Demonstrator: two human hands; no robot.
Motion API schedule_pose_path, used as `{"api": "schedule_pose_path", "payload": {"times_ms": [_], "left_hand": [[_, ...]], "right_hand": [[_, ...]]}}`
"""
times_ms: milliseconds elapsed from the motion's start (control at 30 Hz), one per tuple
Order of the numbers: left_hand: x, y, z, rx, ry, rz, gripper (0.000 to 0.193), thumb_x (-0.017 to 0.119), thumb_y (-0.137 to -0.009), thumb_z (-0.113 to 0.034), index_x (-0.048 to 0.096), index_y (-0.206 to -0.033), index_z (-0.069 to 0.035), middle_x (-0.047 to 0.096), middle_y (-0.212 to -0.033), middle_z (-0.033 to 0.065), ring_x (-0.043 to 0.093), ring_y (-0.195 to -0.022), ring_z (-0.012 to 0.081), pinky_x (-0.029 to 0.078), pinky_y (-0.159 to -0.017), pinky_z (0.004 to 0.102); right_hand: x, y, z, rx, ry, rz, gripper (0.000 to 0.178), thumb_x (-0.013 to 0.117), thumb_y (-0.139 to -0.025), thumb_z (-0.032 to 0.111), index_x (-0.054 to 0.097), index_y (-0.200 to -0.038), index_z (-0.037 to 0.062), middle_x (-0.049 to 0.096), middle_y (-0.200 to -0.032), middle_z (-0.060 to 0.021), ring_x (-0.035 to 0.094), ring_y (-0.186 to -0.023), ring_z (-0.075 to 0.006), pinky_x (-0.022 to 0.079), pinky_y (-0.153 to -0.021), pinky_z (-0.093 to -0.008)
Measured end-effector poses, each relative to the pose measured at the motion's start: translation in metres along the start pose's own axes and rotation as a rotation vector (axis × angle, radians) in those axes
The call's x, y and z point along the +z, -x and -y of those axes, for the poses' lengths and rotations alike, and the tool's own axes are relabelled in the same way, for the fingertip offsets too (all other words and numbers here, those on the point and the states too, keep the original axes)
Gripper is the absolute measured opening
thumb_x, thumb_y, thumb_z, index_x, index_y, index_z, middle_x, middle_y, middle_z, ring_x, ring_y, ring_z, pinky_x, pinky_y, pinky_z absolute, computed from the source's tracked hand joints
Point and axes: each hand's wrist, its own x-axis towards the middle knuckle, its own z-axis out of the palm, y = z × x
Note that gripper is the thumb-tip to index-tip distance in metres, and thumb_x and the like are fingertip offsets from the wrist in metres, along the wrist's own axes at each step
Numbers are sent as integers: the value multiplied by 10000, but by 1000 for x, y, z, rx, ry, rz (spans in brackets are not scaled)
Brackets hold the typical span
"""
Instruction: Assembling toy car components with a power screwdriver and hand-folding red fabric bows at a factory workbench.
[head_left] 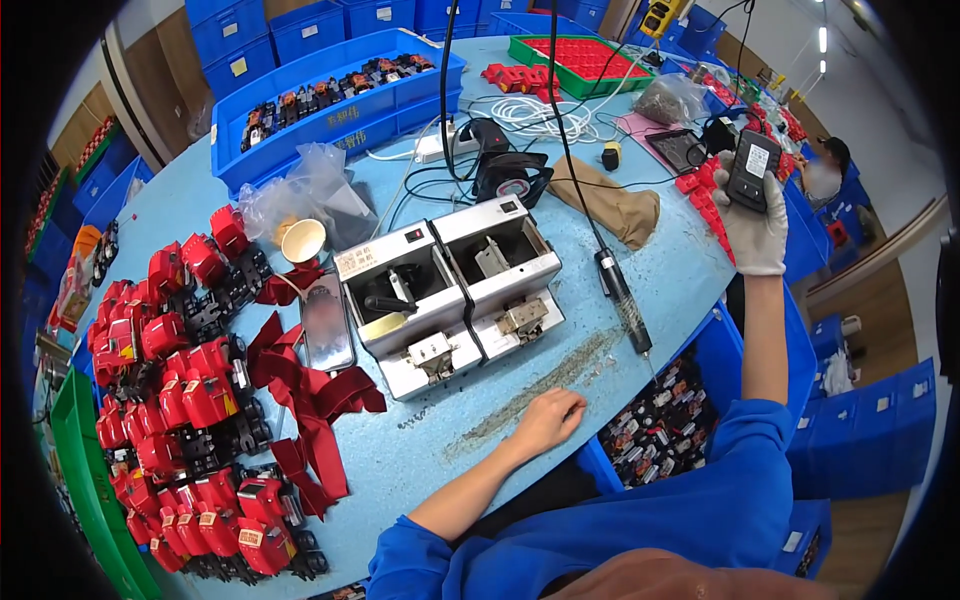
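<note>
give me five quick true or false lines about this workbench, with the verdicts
1. The right hand wears a glove and holds a black power adapter. True.
2. The left hand grips the electric screwdriver. False: the electric screwdriver is apart from it.
3. The paper cup is left of the metal machine. True.
4. The red toy vehicles are piled on the right. False: they are on the left.
5. The left hand is gloved. False: it is bare.

A white label point(757, 160) with fine print stood on the black adapter point(746, 188), right of the machine point(455, 305); yellow characters point(343, 116) marked blue trays point(410, 122) behind it, a printed sticker point(357, 260) its back-left corner.
</note>
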Motion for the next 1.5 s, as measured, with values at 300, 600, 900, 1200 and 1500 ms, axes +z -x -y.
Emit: {"api": "schedule_pose_path", "payload": {"times_ms": [300,600,900,1200,1500], "left_hand": [[-1,-1,1,5,-7,-10,81,569,-739,-71,579,-799,-17,594,-744,126,571,-703,283,462,-635,365],[-2,-2,-1,-15,-1,-19,89,565,-741,-69,582,-809,-14,593,-746,129,574,-713,286,469,-656,365],[-1,-2,1,-18,22,12,101,558,-749,-75,584,-817,-6,594,-762,124,574,-751,287,471,-675,370],[3,1,3,-57,19,-43,94,552,-750,-92,569,-804,-17,589,-755,122,563,-768,289,460,-689,392],[0,4,8,-15,38,-10,81,549,-736,-98,541,-783,-31,574,-732,114,551,-749,294,448,-666,400]], "right_hand": [[8,20,-18,76,-29,-30,541,533,-867,269,330,-1306,27,452,-1222,-186,504,-991,-254,441,-739,-312],[-35,14,-60,240,-102,-121,473,425,-908,325,368,-1280,39,476,-1205,-174,514,-992,-268,425,-726,-320],[-36,9,-77,205,21,-143,435,452,-903,241,370,-1270,22,483,-1193,-148,493,-1053,-255,410,-823,-351],[-35,-4,-88,140,136,-169,425,484,-901,233,390,-1277,58,477,-1236,-108,466,-1126,-262,365,-947,-378],[-17,0,-109,221,145,-181,473,499,-892,274,372,-1295,62,439,-1266,-149,452,-1138,-277,402,-886,-335]]}}
